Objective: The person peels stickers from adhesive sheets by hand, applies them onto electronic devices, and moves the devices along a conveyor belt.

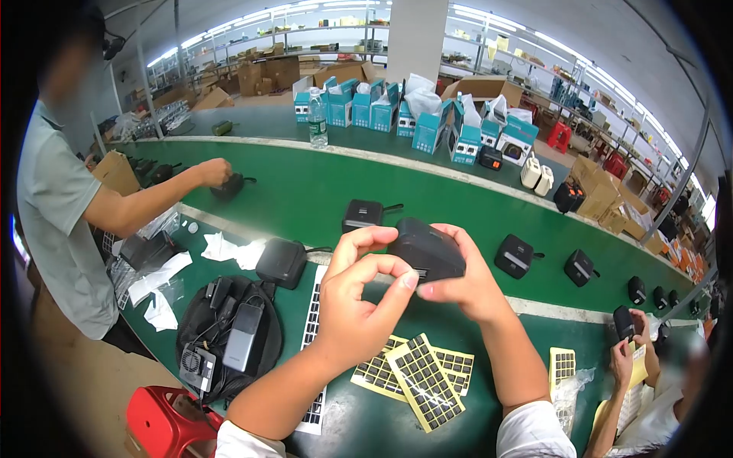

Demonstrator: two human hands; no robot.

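A black, rounded box-shaped device (425,246) is held up in front of me, over the near edge of the green belt. My right hand (467,278) grips its right side, fingers behind and thumb along the lower edge. My left hand (359,298) is closed at its left side, with thumb and forefinger pinched against the lower edge by a small slotted panel. Whether a tiny sticker is in that pinch cannot be made out. Below my hands lie yellow sheets of small black stickers (424,382). Beside my left forearm is a white sheet with black pieces (311,320).
Black strapped devices (515,256) sit along the green belt (305,179). At left are a black pouch (191,324) with gadgets and another device (282,263). Blue boxes (382,111) and a bottle (318,118) stand behind. A co-worker (69,206) reaches over the belt; another person's hands (630,355) work at right.
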